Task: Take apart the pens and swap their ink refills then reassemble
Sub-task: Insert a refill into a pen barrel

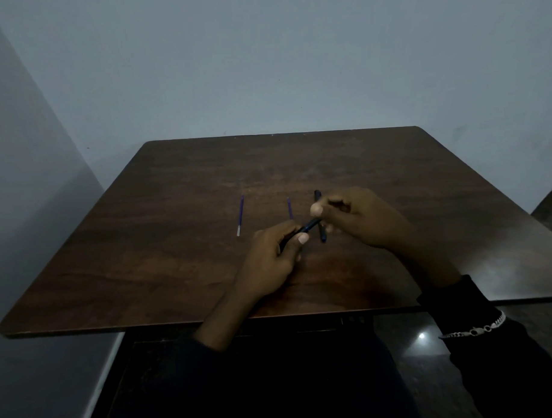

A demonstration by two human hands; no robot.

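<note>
Both hands meet over the middle of the brown table [145,260] in the head view. Left hand [271,259] is closed around a dark pen barrel [309,225], which slants up toward the right hand [359,217]. That hand's fingers are curled and pinch the barrel's upper end. A second dark pen [322,235] lies on the table just behind them, partly hidden by the right fingers, so I cannot tell whether it is touched. I count two blue refills: one [240,215] lying apart to the left, the other [289,208] nearer the hands, its lower end hidden behind the left hand. A chain bracelet [474,330] sits over the dark right sleeve [492,342].
</note>
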